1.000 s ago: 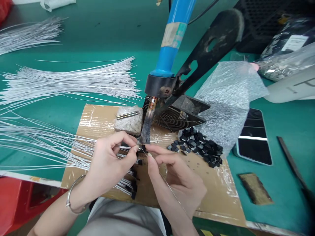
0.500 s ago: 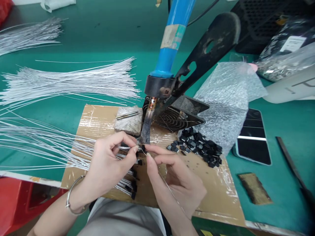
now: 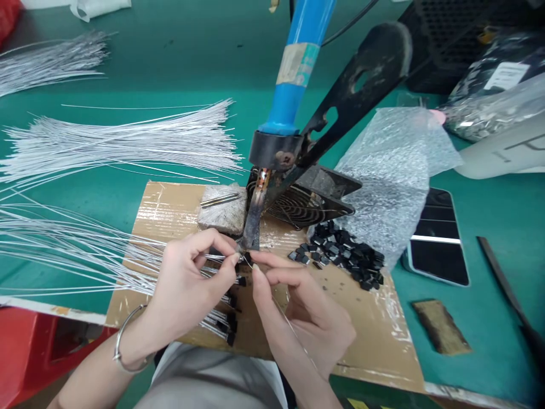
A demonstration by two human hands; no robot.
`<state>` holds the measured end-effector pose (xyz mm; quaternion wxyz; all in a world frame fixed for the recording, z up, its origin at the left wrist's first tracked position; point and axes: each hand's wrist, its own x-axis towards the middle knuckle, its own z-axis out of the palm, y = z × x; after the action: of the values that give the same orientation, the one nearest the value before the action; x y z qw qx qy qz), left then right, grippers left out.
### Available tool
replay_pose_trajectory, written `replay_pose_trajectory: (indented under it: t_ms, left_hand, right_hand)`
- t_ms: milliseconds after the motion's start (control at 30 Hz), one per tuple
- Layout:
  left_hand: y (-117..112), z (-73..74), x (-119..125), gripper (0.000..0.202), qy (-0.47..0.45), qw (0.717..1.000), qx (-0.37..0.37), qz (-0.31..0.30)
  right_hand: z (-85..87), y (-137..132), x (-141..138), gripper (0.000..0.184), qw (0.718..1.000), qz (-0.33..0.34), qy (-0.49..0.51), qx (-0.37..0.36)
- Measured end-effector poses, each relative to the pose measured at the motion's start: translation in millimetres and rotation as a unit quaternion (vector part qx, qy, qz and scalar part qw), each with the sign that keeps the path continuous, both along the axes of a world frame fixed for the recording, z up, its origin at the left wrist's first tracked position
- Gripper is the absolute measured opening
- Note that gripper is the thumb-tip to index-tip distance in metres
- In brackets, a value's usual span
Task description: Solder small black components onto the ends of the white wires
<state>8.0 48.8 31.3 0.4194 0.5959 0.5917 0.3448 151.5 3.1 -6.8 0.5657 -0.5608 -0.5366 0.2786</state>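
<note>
1. Green tabletop (image 3: 502, 227) is bordered at the near side by a pale, worn edge (image 3: 51, 309), which is covered midway by brown cardboard (image 3: 370, 346).
2. A white wire (image 3: 215, 257) is pinched between thumb and forefinger by the left hand (image 3: 187, 284); a thin metallic strand (image 3: 293, 332) is pinched likewise by the right hand (image 3: 306, 312).
3. A small black piece (image 3: 247, 258) is positioned between both sets of fingertips, just below the tip of the blue-handled soldering iron (image 3: 286, 108); whether the tip is touched cannot be told.
4. The left hand is hemmed in by loose white wires (image 3: 128, 255); more room is left right of the right hand, where cardboard is stretched to its edge, short of a brown pad (image 3: 441, 326).
5. Beside a bubble-wrap bag (image 3: 387, 170), black pieces (image 3: 353, 258) are heaped on the cardboard; a phone (image 3: 438, 238) is laid beside it.
6. Glinting pieces are held in a clear bag (image 3: 477, 122); dark contents are wrapped in a labelled bag (image 3: 508, 74). Behind, a black crate (image 3: 455, 34) is partly seen.
</note>
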Motion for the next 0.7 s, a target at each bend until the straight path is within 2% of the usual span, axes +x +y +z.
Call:
replay_pose_trajectory:
  t_ms: [367, 700]
  left_hand:
    - [-0.1, -1.4, -0.3, 0.014, -0.013, 1.000, 0.007, -0.004]
    - [-0.6, -0.8, -1.4, 0.014, -0.011, 1.000, 0.009, -0.011]
  right_hand:
    - [1.7, -2.0, -1.6, 0.016, 1.000, -0.010, 0.015, -0.025]
    - [-5.4, -0.7, 1.4, 0.018, 1.000, 0.009, 0.001, 0.001]
